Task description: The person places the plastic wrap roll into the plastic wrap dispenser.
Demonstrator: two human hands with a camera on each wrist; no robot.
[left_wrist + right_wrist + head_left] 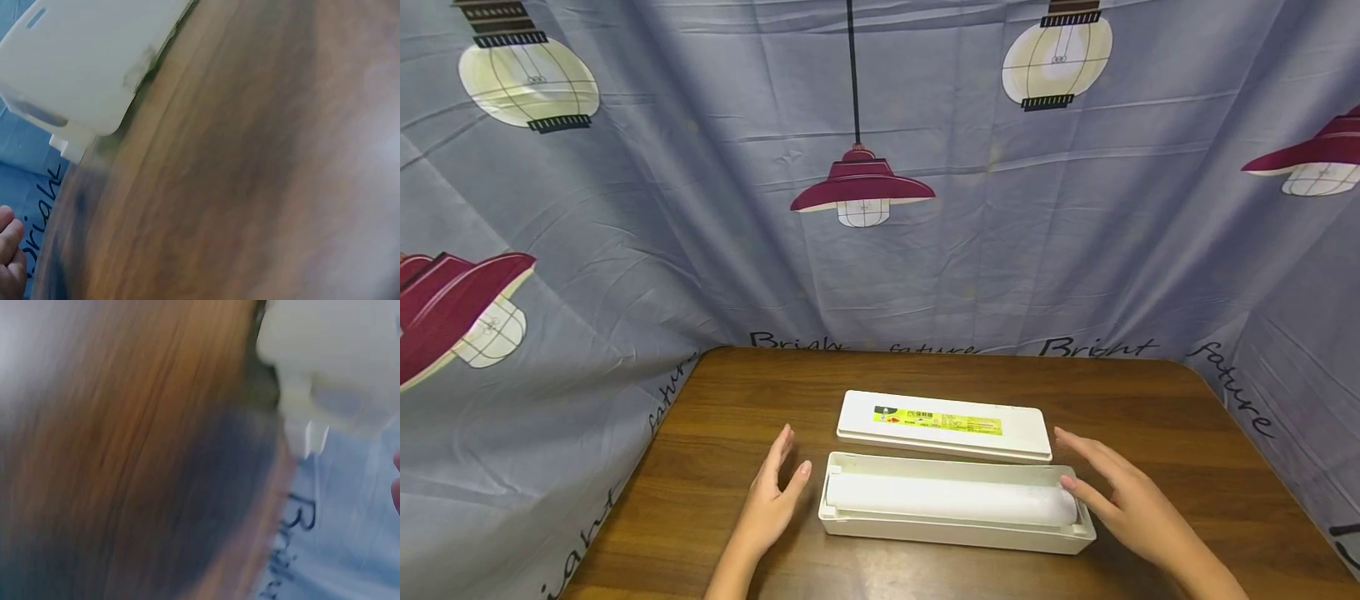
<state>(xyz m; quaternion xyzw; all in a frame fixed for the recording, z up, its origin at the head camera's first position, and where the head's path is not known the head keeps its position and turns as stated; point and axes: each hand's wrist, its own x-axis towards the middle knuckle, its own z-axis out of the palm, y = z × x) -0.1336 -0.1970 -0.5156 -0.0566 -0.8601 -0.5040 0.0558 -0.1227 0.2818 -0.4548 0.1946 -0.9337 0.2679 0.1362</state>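
A long white plastic box (955, 533) lies on the table with its top off, and a white roll (951, 497), which looks like cling film, rests inside it. Behind it is the box's white lid (1030, 429), with a yellow printed label. My left hand (772, 493) is held just left of the box, apart from it, fingers extended and thumb up. At the right end, my right hand (1120, 496) has its fingers straight; the thumb tip overlaps the roll's end, and I cannot tell whether it touches. Both wrist views show a box end (81, 62) beside fingertips (396, 494).
The brown wooden table (752, 383) carries the box and lid. Around its back and sides hangs a grey-blue curtain (737, 208) printed with lamps and lettering, meeting the table edge.
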